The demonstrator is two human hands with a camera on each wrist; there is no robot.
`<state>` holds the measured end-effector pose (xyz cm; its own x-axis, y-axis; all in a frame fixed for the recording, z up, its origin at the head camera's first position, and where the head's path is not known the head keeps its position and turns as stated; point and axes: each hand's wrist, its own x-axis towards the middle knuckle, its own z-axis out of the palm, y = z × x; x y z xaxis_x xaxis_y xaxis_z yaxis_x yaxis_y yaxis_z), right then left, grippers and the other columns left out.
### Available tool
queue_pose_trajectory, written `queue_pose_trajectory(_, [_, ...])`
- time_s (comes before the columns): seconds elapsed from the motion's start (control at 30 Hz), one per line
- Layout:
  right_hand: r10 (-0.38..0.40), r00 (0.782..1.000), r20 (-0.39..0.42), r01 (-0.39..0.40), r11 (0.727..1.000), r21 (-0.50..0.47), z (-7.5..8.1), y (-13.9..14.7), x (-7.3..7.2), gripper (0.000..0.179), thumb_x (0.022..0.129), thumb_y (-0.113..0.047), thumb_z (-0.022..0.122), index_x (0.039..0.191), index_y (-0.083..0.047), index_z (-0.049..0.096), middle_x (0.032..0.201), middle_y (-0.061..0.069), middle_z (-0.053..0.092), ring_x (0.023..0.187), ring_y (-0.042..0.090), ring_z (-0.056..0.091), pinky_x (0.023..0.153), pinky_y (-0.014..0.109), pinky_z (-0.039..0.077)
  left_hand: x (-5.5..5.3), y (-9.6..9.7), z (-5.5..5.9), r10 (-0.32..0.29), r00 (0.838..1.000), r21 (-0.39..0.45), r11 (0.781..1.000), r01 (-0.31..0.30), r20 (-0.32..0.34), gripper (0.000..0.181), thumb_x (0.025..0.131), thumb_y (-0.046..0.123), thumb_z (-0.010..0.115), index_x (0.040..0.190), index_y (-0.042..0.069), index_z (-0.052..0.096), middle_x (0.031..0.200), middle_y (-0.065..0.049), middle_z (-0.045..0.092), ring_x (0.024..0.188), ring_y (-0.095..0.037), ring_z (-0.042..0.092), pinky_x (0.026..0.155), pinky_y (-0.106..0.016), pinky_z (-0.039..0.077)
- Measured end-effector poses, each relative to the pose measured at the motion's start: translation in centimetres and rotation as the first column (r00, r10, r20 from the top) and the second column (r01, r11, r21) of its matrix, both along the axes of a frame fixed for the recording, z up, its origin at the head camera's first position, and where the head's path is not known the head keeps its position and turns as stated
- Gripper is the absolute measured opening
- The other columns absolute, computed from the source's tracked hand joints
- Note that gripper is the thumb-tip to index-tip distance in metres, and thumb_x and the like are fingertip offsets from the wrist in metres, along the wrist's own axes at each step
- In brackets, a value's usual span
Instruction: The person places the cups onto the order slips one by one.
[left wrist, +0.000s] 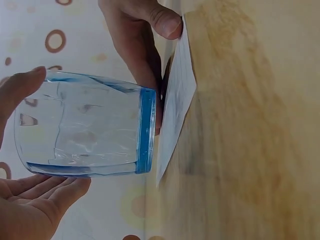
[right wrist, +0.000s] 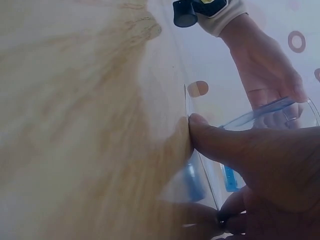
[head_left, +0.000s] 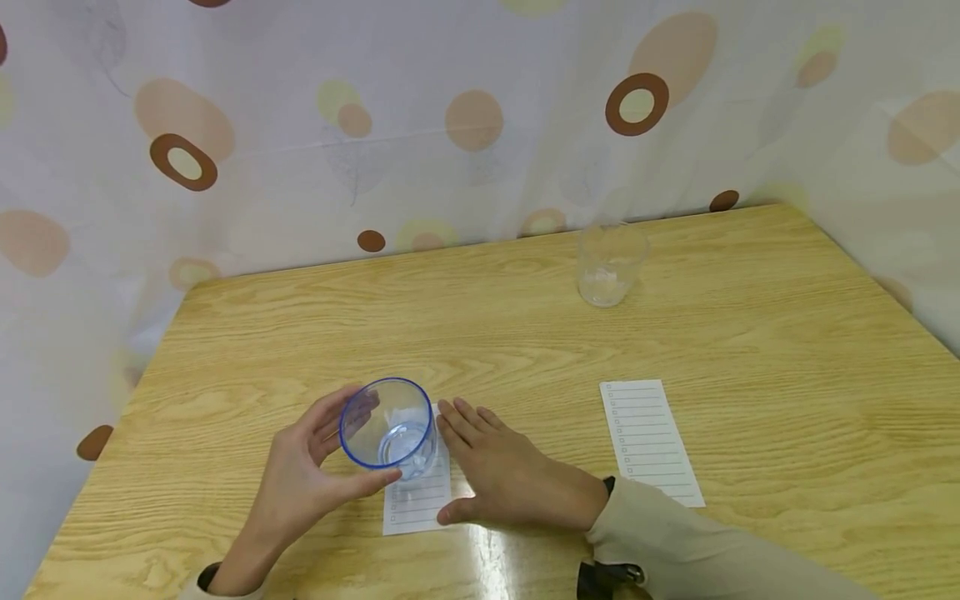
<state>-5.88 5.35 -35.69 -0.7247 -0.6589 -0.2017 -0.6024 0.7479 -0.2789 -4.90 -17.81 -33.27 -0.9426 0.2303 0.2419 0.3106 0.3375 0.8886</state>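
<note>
My left hand [head_left: 296,471] grips a clear glass with a blue rim [head_left: 408,446] by its sides, thumb near me and fingers on the far side. In the left wrist view the thick blue base of the glass [left wrist: 146,130] hangs just above a lined paper slip [head_left: 416,510]. The right hand [head_left: 498,471] lies over the right edge of that slip, its fingers straight and its thumb [right wrist: 205,127] down on the paper's near corner. Through the glass, part of the slip shows.
A second lined slip with small checkboxes [head_left: 652,437] lies on the wooden table [head_left: 315,333] to the right. Farther back stands a clear tumbler [head_left: 609,271]. A spotted curtain [head_left: 420,175] hangs behind the table and along its sides.
</note>
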Motion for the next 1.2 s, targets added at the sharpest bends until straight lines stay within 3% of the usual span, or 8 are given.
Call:
queue_pose_trajectory(0.23, [0.003, 1.000, 0.005, -0.003, 1.000, -0.008, 0.0, 0.0, -0.1, 0.101, 0.083, -0.063, 0.061, 0.151, 0.003, 0.024, 0.160, 0.016, 0.011, 0.147, 0.029, 0.009, 0.118, 0.041, 0.014, 0.7, 0.0, -0.6, -0.003, 1.000, 0.009, 1.000, 0.003, 0.026, 0.082, 0.059, 0.002, 0.092, 0.130, -0.004, 0.050, 0.125, -0.018, 0.060, 0.113, -0.006, 0.059, 0.092, -0.020, 0.048])
queue_pose_trajectory(0.77, [0.005, 1.000, 0.001, -0.005, 1.000, -0.004, 0.0, 0.0, 0.0, 0.101, 0.083, -0.063, 0.061, 0.150, 0.003, 0.024, 0.159, 0.016, 0.012, 0.147, 0.029, 0.009, 0.118, 0.041, 0.014, 1.1, 0.2, -0.8, -0.012, 0.999, 0.000, 1.000, 0.012, 0.044, 0.084, 0.058, 0.004, 0.092, 0.130, -0.002, 0.050, 0.125, -0.016, 0.060, 0.114, -0.007, 0.058, 0.093, -0.021, 0.048])
queue_pose_trajectory(1.2, [0.010, 1.000, -0.004, -0.010, 1.000, 0.006, 0.1, 0.0, -0.1, 0.101, 0.084, -0.063, 0.060, 0.150, 0.003, 0.024, 0.159, 0.017, 0.013, 0.147, 0.030, 0.010, 0.118, 0.041, 0.015, 1.1, 0.1, -1.0, -0.042, 0.999, 0.009, 0.999, 0.042, 0.013, 0.081, 0.060, 0.003, 0.091, 0.130, -0.002, 0.049, 0.128, -0.016, 0.058, 0.118, -0.013, 0.056, 0.094, -0.022, 0.048])
